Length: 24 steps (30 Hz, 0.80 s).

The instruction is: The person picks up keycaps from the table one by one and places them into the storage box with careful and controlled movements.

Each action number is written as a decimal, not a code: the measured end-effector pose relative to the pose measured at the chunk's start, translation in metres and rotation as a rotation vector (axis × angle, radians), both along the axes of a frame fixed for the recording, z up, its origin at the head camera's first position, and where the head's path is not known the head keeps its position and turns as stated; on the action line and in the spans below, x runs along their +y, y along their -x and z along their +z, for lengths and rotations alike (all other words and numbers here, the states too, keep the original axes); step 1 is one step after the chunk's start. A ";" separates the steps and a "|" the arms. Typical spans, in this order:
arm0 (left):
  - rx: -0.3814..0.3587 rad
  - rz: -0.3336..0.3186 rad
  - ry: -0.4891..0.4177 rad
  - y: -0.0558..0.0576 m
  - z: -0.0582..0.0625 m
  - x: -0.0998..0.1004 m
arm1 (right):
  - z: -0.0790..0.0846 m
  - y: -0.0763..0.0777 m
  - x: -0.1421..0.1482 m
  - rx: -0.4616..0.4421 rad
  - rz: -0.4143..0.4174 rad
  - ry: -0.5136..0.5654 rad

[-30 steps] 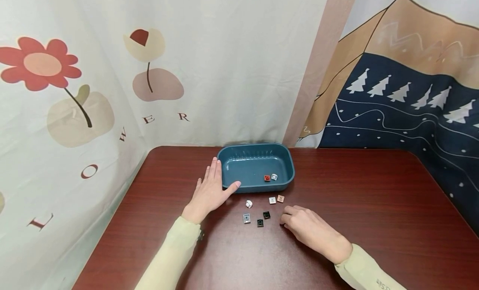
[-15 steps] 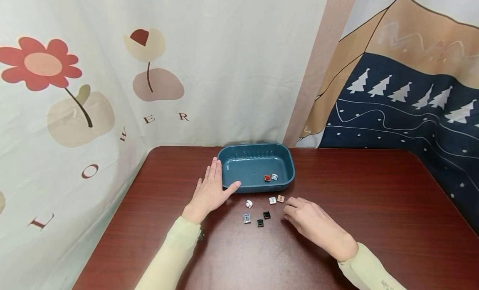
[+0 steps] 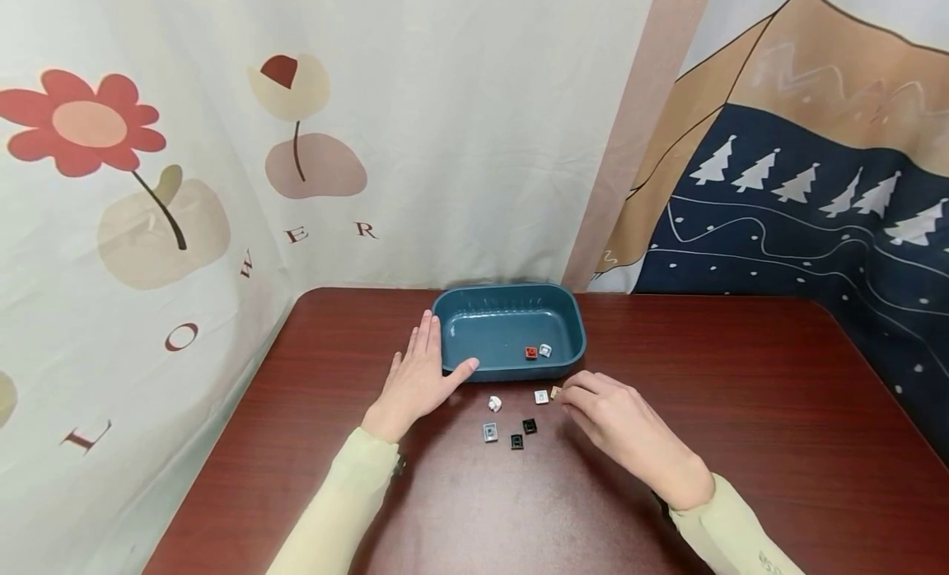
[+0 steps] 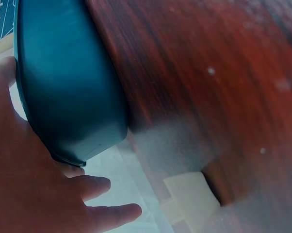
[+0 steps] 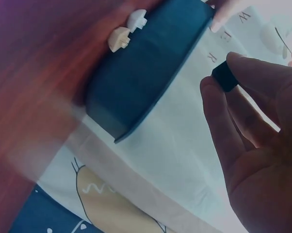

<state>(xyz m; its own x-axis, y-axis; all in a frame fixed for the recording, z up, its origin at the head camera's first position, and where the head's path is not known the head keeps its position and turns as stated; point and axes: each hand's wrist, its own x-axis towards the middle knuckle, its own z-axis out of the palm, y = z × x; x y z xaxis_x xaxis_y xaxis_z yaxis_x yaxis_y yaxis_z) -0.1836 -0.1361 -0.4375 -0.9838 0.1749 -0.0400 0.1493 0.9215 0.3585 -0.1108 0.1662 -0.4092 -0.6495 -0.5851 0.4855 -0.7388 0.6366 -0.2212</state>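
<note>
My left hand (image 3: 415,384) lies against the left end of the blue-green tray (image 3: 478,336), fingers straight along its side and thumb at the front rim. My right hand (image 3: 630,431) is raised off the table near the tray's front right corner. Its thumb and fingertips pinch a small dark keycap (image 5: 225,76), which the head view hides. Just left of those fingertips lie a tan keycap (image 3: 555,392), partly covered, and a white keycap (image 3: 541,397). Inside the tray are a red keycap (image 3: 530,352) and a whitish keycap (image 3: 545,350).
In front of the tray lie a small white piece (image 3: 494,404), a grey keycap (image 3: 490,432) and two black keycaps, one nearer (image 3: 516,441) and one farther (image 3: 530,426). A printed curtain (image 3: 460,147) hangs behind the table (image 3: 741,377).
My right hand has moved away from me, towards the tray's front right corner, and now partly covers the tan keycap. The left hand keeps its place on the tray.
</note>
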 end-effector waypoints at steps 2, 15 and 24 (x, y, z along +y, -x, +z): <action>0.004 -0.002 0.001 0.000 0.000 0.000 | 0.003 0.003 -0.001 0.018 -0.006 0.019; 0.032 -0.004 0.016 0.001 0.000 0.000 | 0.019 0.022 -0.009 0.046 -0.092 0.122; 0.020 -0.015 0.003 0.002 -0.001 0.000 | 0.017 0.039 -0.015 0.023 -0.162 0.167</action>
<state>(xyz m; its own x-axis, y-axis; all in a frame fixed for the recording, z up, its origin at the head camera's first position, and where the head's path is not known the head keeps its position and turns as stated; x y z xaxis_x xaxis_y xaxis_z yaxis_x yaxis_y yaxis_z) -0.1858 -0.1357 -0.4382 -0.9817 0.1892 -0.0212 0.1697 0.9202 0.3526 -0.1493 0.1510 -0.3917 -0.7162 -0.3842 0.5826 -0.6360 0.7031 -0.3182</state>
